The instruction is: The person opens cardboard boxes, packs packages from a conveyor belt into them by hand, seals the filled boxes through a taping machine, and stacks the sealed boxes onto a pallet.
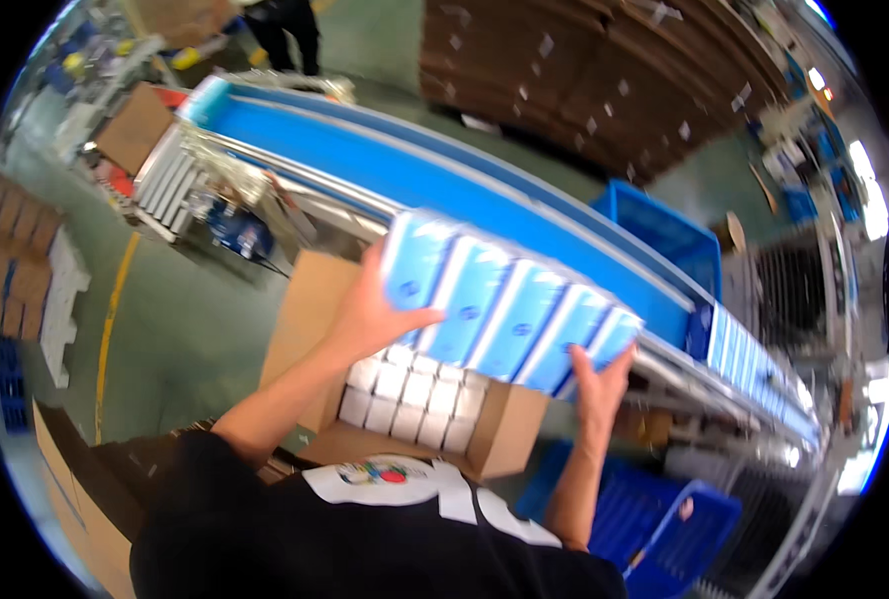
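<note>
I hold a row of several blue and white packs point(509, 309) pressed together between my two hands, lifted above an open cardboard box point(499, 434). My left hand point(369, 314) clamps the row's left end and my right hand point(599, 384) presses its right end. Inside the box, white pack ends point(409, 394) stand in tight rows. The held row hides the box's far side.
A blue conveyor belt point(364, 165) runs diagonally behind the box, with more blue packs point(744, 354) on it at the right. Blue plastic crates point(669, 235) stand behind the belt and at lower right point(664, 524). Stacked flat cardboard point(604, 70) fills the back. A person's legs point(290, 35) show at the top.
</note>
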Action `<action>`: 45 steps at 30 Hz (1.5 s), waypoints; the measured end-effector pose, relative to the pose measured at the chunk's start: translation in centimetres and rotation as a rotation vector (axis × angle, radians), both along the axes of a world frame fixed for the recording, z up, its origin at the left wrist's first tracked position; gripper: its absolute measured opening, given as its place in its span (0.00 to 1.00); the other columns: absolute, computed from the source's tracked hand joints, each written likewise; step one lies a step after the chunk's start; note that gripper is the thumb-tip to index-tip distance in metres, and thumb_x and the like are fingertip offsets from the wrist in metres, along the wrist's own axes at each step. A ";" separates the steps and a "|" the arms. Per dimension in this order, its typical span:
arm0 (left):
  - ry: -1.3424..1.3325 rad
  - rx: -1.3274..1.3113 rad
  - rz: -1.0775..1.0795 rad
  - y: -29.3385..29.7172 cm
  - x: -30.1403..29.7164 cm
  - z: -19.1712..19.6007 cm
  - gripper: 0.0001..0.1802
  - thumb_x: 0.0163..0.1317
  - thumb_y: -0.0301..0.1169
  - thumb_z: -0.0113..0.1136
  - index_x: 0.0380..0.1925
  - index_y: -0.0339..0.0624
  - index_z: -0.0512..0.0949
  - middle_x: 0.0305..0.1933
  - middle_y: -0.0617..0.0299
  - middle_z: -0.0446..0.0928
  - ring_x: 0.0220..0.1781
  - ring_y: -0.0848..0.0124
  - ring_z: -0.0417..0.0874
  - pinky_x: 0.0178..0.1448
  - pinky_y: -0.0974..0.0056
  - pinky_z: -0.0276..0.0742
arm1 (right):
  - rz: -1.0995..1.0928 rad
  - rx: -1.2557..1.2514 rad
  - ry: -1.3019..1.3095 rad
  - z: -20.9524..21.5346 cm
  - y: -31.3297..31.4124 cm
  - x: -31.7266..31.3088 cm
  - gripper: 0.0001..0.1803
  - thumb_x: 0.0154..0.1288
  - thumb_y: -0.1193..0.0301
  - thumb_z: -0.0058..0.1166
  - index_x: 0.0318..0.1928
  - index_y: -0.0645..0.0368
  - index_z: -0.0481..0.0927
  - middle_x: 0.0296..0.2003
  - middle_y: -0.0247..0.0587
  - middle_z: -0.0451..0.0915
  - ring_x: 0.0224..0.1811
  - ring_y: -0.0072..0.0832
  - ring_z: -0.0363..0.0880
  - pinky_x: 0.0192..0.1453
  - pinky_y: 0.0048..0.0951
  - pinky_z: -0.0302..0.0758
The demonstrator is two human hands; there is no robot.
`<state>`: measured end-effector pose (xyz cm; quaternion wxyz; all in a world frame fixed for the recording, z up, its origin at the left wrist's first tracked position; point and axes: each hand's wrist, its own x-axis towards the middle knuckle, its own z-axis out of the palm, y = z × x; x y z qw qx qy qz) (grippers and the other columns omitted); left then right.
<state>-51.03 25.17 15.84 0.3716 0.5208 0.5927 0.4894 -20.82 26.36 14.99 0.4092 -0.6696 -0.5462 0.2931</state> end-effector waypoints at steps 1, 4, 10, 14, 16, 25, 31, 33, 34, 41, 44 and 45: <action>0.068 -0.282 -0.001 -2.4 -0.1 0.0 0.47 0.40 0.35 0.73 0.58 0.33 0.57 0.52 0.48 0.68 0.53 0.64 0.73 0.56 0.60 0.69 | -0.011 -0.154 -0.028 -0.7 -1.7 -0.4 0.47 0.45 0.59 0.66 0.61 0.61 0.55 0.45 0.56 0.76 0.46 0.43 0.77 0.50 0.36 0.72; -0.110 -0.357 0.003 -9.9 -1.1 -9.2 0.44 0.41 0.33 0.71 0.57 0.32 0.57 0.50 0.48 0.69 0.54 0.64 0.72 0.57 0.59 0.69 | 0.119 -0.466 -0.208 -3.6 -6.1 -1.5 0.45 0.45 0.57 0.66 0.60 0.61 0.57 0.42 0.56 0.77 0.45 0.42 0.78 0.50 0.34 0.72; 0.026 -0.339 -0.019 -5.3 -2.7 -21.6 0.42 0.50 0.34 0.64 0.61 0.32 0.52 0.53 0.43 0.69 0.54 0.54 0.72 0.57 0.57 0.68 | 0.261 -0.445 -0.085 -18.7 -1.9 -2.6 0.50 0.50 0.55 0.60 0.65 0.64 0.46 0.55 0.61 0.65 0.55 0.50 0.69 0.55 0.39 0.68; 0.912 -0.549 -0.316 -2.8 -0.8 -22.1 0.37 0.58 0.46 0.52 0.66 0.56 0.50 0.70 0.48 0.45 0.69 0.40 0.46 0.60 0.39 0.63 | 0.512 -0.255 -0.775 -22.8 -1.0 -7.2 0.47 0.55 0.47 0.51 0.68 0.48 0.44 0.66 0.58 0.47 0.64 0.58 0.53 0.60 0.56 0.61; 1.111 -0.535 -0.538 -2.3 -0.5 -23.5 0.37 0.56 0.57 0.46 0.66 0.66 0.51 0.71 0.53 0.44 0.69 0.34 0.35 0.58 0.29 0.55 | 0.702 -0.281 -0.961 -21.2 0.2 -9.4 0.42 0.54 0.39 0.45 0.67 0.34 0.50 0.67 0.54 0.45 0.66 0.61 0.47 0.58 0.68 0.56; 0.646 -0.756 -0.674 7.8 -4.7 -39.7 0.34 0.62 0.59 0.35 0.63 0.55 0.57 0.67 0.56 0.55 0.67 0.57 0.57 0.68 0.59 0.54 | 1.036 -0.085 -0.409 -28.9 9.9 -11.5 0.34 0.59 0.44 0.45 0.61 0.48 0.64 0.64 0.41 0.59 0.65 0.40 0.56 0.67 0.38 0.55; 1.099 -0.675 -0.578 5.2 3.1 -21.5 0.33 0.61 0.54 0.40 0.64 0.56 0.57 0.70 0.58 0.52 0.71 0.55 0.50 0.66 0.37 0.47 | 0.654 -0.192 -0.418 -22.4 3.6 -3.1 0.32 0.61 0.45 0.40 0.59 0.49 0.68 0.60 0.50 0.63 0.63 0.51 0.59 0.65 0.47 0.58; 0.906 -0.703 -0.505 2.1 2.4 -21.6 0.35 0.59 0.56 0.44 0.64 0.54 0.57 0.70 0.55 0.51 0.70 0.49 0.50 0.67 0.39 0.47 | 0.659 -0.302 -0.454 -24.1 1.2 -2.5 0.31 0.61 0.45 0.40 0.58 0.49 0.69 0.60 0.49 0.64 0.62 0.50 0.60 0.64 0.46 0.59; 0.914 -0.769 -0.479 -0.4 2.1 -23.2 0.37 0.59 0.57 0.44 0.65 0.54 0.56 0.70 0.54 0.50 0.70 0.47 0.50 0.68 0.40 0.47 | 0.681 -0.432 -0.488 -24.7 0.1 -2.8 0.30 0.62 0.45 0.39 0.58 0.49 0.70 0.60 0.48 0.64 0.62 0.49 0.61 0.63 0.45 0.60; 0.699 -0.785 -1.092 -0.9 7.2 -26.7 0.37 0.58 0.55 0.49 0.63 0.47 0.59 0.61 0.47 0.65 0.62 0.54 0.66 0.65 0.58 0.60 | 1.116 -0.781 0.227 -23.8 0.2 -1.3 0.36 0.66 0.43 0.35 0.64 0.58 0.59 0.63 0.46 0.60 0.67 0.37 0.55 0.68 0.32 0.52; 0.549 -0.572 -1.114 2.0 11.8 -17.7 0.35 0.61 0.53 0.47 0.62 0.44 0.61 0.62 0.49 0.65 0.63 0.55 0.66 0.64 0.58 0.61 | 1.210 -0.573 0.437 -6.7 3.4 8.0 0.30 0.68 0.56 0.43 0.63 0.60 0.60 0.59 0.41 0.66 0.62 0.31 0.62 0.66 0.33 0.58; 0.481 -0.518 -1.111 3.1 12.9 -14.8 0.34 0.62 0.54 0.45 0.63 0.46 0.60 0.63 0.50 0.63 0.63 0.55 0.66 0.65 0.57 0.60 | 1.106 -0.464 0.495 -3.1 4.7 12.1 0.29 0.67 0.55 0.43 0.62 0.61 0.62 0.57 0.43 0.68 0.60 0.32 0.64 0.64 0.34 0.60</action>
